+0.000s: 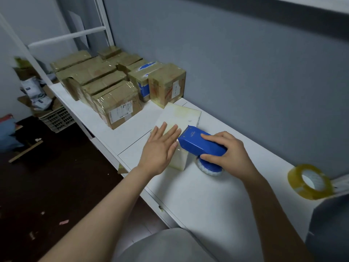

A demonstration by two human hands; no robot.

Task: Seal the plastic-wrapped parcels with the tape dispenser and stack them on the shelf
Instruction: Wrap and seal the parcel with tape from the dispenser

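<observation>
While the left grip (160, 148) lies flat and open on the pale parcel (179, 116) midway along the bench (217, 195), the right grip (228, 150) clasps the blue tape dispenser (198, 144) at the parcel's right edge. Its white lettering is too small to read.

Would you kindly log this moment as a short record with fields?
left hand: flat, fingers straight, pressing on the pale parcel
right hand: grips the blue tape dispenser at the parcel's right edge
sealed boxes: grouped at the white surface's far end
spare tape roll: on the surface, far right, apart from both hands
</observation>
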